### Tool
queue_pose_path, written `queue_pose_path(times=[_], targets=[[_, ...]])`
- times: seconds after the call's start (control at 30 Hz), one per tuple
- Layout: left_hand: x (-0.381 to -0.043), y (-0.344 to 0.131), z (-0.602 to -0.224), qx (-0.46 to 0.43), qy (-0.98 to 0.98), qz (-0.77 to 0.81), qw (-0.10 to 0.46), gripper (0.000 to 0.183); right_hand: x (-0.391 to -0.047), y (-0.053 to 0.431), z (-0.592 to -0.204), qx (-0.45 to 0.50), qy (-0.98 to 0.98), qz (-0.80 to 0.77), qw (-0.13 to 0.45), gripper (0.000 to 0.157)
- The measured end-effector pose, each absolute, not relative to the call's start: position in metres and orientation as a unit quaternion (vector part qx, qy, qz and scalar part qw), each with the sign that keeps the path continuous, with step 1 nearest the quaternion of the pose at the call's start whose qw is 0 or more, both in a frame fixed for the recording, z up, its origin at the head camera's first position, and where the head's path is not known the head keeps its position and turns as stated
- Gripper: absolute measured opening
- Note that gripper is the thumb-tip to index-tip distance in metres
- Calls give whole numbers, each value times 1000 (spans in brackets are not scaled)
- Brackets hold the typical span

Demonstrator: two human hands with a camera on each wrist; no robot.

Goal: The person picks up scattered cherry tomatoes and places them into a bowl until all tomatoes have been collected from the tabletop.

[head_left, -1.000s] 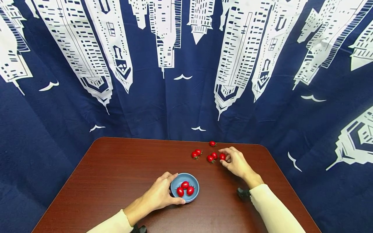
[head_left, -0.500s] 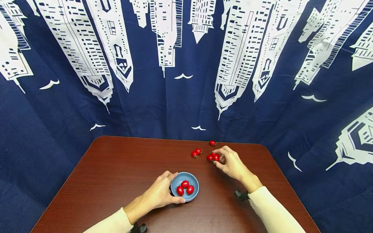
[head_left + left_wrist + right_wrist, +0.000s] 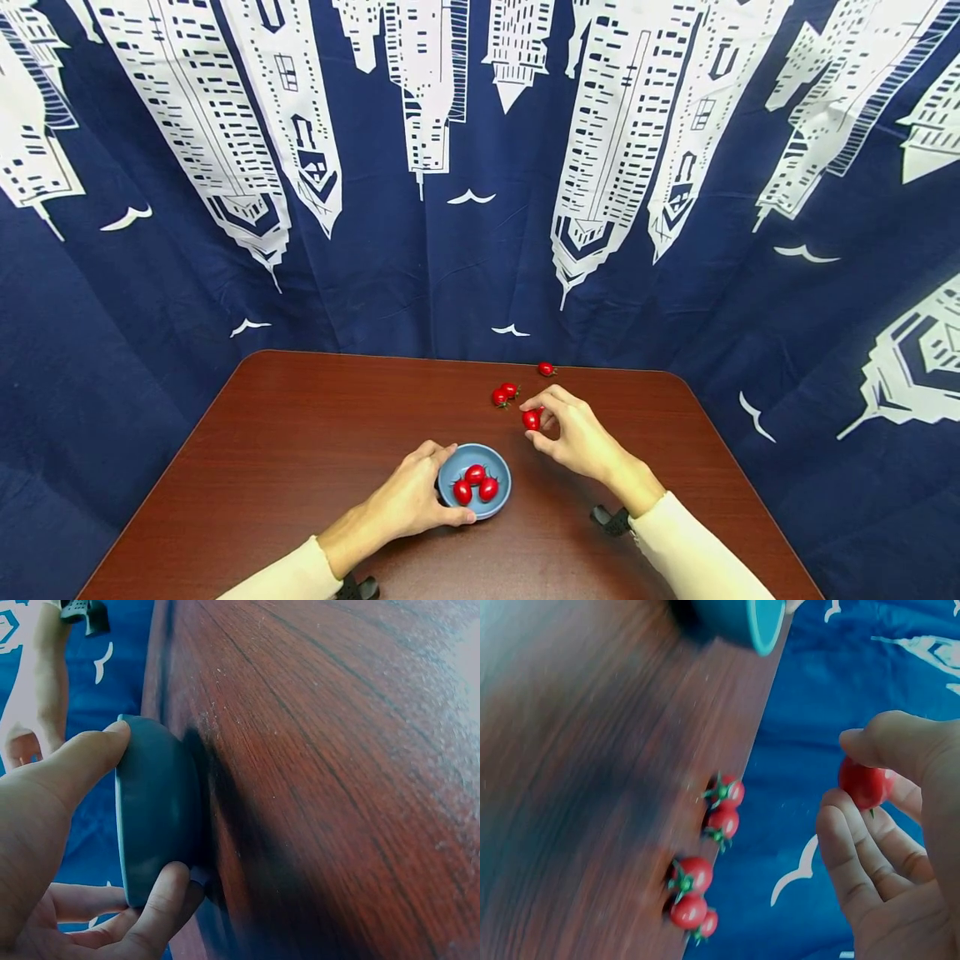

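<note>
Between thumb and fingertips, my right hand (image 3: 577,437) pinches a red cherry tomato (image 3: 864,784), held up off the table to the right of the bowl. My left hand (image 3: 408,496) grips a small blue bowl (image 3: 159,814) from its left side, thumb at the near rim and fingers round the far side. Three cherry tomatoes (image 3: 475,475) lie in the bowl in the head view. In the right wrist view a pair of tomatoes (image 3: 722,823) and another pair (image 3: 688,911) lie on the table. The right hand mostly hides one pair from the head camera.
One more tomato (image 3: 546,368) lies close to the far edge of the brown wooden table (image 3: 337,400). A navy cloth (image 3: 390,283) with white buildings and birds hangs behind the table.
The right hand has moved left and nearer to the bowl, carrying the tomato away from the spot right of the others. The left hand and bowl have stayed in place.
</note>
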State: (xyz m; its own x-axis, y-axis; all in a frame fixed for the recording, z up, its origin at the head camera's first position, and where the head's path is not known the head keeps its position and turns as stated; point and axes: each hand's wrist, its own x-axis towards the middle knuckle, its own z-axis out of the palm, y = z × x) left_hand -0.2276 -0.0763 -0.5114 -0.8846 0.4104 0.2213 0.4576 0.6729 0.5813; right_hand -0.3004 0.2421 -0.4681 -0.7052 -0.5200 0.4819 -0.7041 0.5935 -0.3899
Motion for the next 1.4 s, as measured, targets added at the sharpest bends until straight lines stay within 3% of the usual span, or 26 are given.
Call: queue_pose_path(times=[1.07, 1.4], targets=[[-231, -80, -510, -233, -907, -351, -22, 110, -254, 193, -475, 417, -857, 300, 28, 37], [-232, -81, -513, -239, -902, -359, -21, 112, -251, 186, -480, 441, -846, 298, 17, 36]])
